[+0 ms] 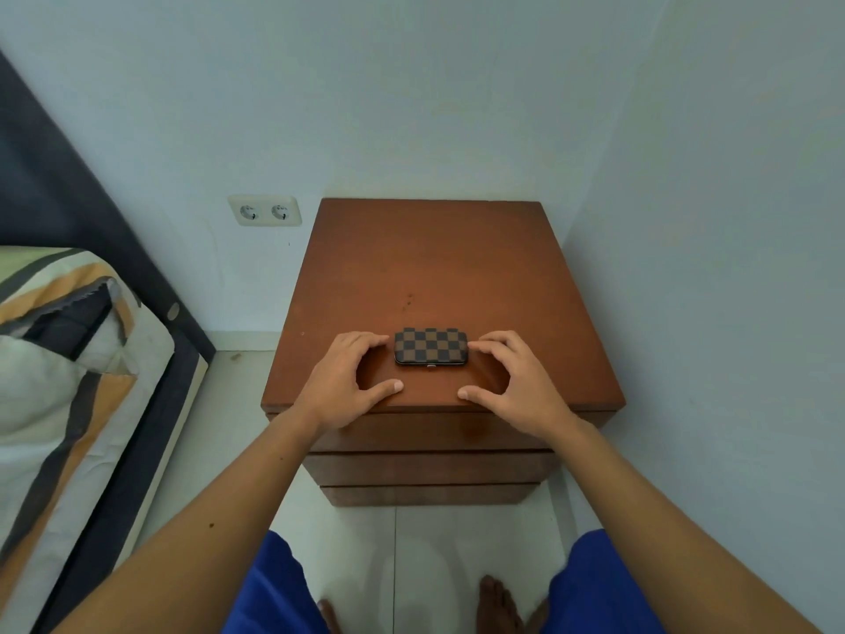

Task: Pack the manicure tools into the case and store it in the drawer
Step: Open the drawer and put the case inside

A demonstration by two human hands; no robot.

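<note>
A small brown-and-black checkered manicure case point(431, 346) lies closed and flat near the front of the wooden nightstand top point(425, 263). My left hand point(348, 382) rests on the wood just left of the case, fingers spread, fingertips at its left end. My right hand point(512, 382) mirrors it on the right, fingertips at the case's right end. Neither hand grips the case. No loose tools are visible. Three closed drawer fronts point(430, 469) sit below the top.
White walls close in behind and on the right of the nightstand. A bed with a striped pillow point(64, 359) and dark frame stands to the left. A double wall socket point(265, 211) is left of the nightstand. White tiled floor and my bare feet lie below.
</note>
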